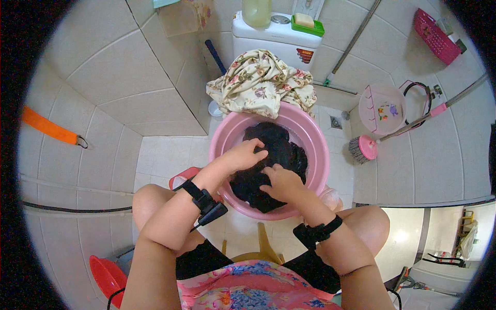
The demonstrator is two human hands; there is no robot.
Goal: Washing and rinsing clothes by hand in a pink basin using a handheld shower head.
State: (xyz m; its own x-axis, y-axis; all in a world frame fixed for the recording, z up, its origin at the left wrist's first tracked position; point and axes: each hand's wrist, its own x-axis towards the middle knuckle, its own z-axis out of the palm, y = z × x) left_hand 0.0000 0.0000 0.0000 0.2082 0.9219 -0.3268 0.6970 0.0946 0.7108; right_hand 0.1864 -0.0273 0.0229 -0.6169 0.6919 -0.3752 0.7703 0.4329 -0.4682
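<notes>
A pink basin point(321, 155) stands on the floor between my knees with a wet-looking black garment point(276, 150) bunched inside it. Over the garment's left side is my left hand point(247, 155), fingers bent and apart, thumb away from the index finger. My right hand point(283, 182) rests lower and to the right on the same garment, its thumb and fingers spread. Neither hand shows a clear grip on the fabric. A cream flowered cloth point(253, 85) lies heaped at the basin's far rim.
Behind the basin is a white toilet tank point(274, 42) with a bottle point(257, 13) and a soap in a green dish point(309, 25). A pink brush point(364, 149) leans at right. A red basin point(106, 274) sits lower left; a stool point(263, 248) is beneath me.
</notes>
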